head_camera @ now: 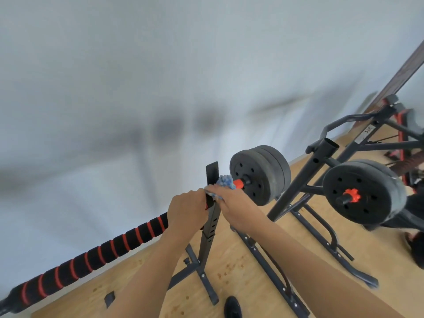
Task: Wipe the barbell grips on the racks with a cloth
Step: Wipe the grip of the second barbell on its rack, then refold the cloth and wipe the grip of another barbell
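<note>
Wiping a racked barbell grip (103, 249), both forearms reaching forward, close together.
The left hand (185, 210) wraps its fingers round the striped grip beside the rack upright (211, 228). Past the upright, the right hand (234, 203) clamps its fingers on a blue cloth (226, 182) against the bar, near the weight plates (259, 177).

Single head-worn wide-angle view, facing forward and down along both forearms (146, 267). Frame seems rolled sideways: floor (241, 271) slants up toward right, wall (137, 65) fills upper left, blurred. Near range: left hand (187, 210), right hand (236, 208), cloth (226, 181), barbell (91, 257) mid-frame; far rack (302, 177) farther off, right side.
</note>
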{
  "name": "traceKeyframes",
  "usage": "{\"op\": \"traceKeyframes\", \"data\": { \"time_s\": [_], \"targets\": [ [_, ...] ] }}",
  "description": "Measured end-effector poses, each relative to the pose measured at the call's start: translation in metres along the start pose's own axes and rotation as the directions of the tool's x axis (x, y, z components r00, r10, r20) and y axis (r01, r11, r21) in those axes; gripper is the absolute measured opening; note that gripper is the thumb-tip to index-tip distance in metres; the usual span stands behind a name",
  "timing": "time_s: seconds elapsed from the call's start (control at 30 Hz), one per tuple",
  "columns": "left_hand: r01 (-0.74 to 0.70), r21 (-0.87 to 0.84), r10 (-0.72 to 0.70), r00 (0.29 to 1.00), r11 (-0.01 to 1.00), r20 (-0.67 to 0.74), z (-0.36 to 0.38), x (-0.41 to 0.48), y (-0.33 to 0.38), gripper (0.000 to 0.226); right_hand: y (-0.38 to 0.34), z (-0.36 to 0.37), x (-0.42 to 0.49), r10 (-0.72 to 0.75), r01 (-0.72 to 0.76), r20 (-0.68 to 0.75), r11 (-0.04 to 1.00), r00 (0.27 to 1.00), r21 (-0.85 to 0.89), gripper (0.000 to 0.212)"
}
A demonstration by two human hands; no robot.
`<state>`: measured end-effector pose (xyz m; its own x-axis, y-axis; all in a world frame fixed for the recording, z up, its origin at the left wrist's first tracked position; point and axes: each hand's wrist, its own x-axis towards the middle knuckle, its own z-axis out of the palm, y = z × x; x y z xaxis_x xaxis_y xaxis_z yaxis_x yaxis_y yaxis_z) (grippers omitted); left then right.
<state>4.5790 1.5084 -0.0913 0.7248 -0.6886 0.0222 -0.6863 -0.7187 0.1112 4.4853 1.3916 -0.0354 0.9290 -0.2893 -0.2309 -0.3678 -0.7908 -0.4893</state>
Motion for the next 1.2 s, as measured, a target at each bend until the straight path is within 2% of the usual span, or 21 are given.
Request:
{"op": "traceKeyframes", "data": {
  "time_s": [0.13,0.27,0.33,0.4,0.53,0.6,0.73,0.8,0.93,1.03,1.13,1.2],
  "targets": [
    [-0.009,0.001,0.009,0.999,1.0,-0.041,-0.001,-0.009,0.003,0.023,0.015,-0.012,-0.021,-0.028,0.028,-0.024,0.999,0.999,-0.016,0.044],
    [-0.048,-0.052,0.045,0.997,0.997,-0.061,-0.009,-0.031,0.028,0.057,0.036,-0.023,-0.062,0.011,-0.012,-0.07,1.0,0.997,-0.006,0.042],
    [-0.129,-0.117,0.113,0.985,0.985,-0.13,-0.016,-0.046,0.055,0.068,0.056,-0.031,-0.09,0.058,-0.059,-0.086,0.998,0.995,-0.007,0.038],
    [-0.231,-0.155,0.211,0.968,0.961,-0.138,-0.016,-0.06,0.091,0.075,0.083,-0.038,-0.122,0.109,-0.113,-0.097,0.993,0.989,-0.035,0.035],
    [-0.362,-0.192,0.364,0.931,0.912,-0.027,0.014,-0.093,0.183,0.073,0.15,-0.046,-0.212,0.26,-0.276,-0.162,0.958,0.952,-0.083,0.031],
    [-0.428,-0.158,0.444,0.892,0.89,0.086,0.04,-0.118,0.233,0.07,0.194,-0.039,-0.271,0.351,-0.359,-0.239,0.933,0.905,0.012,0.029],
    [-0.528,-0.153,0.547,0.774,0.836,0.318,0.091,-0.186,0.339,0.09,0.268,-0.009,-0.413,0.583,-0.49,-0.316,0.807,0.748,0.33,0.024],
    [-0.567,-0.174,0.587,0.721,0.805,0.368,0.109,-0.221,0.393,0.096,0.304,0.009,-0.48,0.644,-0.532,-0.359,0.762,0.675,0.369,0.03],
    [-0.666,-0.204,0.676,0.593,0.717,0.437,0.123,-0.285,0.489,0.096,0.365,0.034,-0.591,0.776,-0.648,-0.349,0.631,0.526,0.425,0.038],
    [-0.701,-0.282,0.738,0.514,0.655,0.437,0.123,-0.315,0.543,0.095,0.394,0.03,-0.647,0.805,-0.622,-0.405,0.592,0.432,0.513,0.04],
    [-0.717,-0.359,0.79,0.449,0.597,0.417,0.129,-0.322,0.584,0.093,0.433,0.022,-0.676,0.819,-0.561,-0.426,0.574,0.384,0.597,0.045],
    [-0.694,-0.405,0.797,0.441,0.595,0.414,0.138,-0.315,0.608,0.088,0.462,0.015,-0.681,0.828,-0.484,-0.415,0.558,0.377,0.674,0.046]
  ]
}}
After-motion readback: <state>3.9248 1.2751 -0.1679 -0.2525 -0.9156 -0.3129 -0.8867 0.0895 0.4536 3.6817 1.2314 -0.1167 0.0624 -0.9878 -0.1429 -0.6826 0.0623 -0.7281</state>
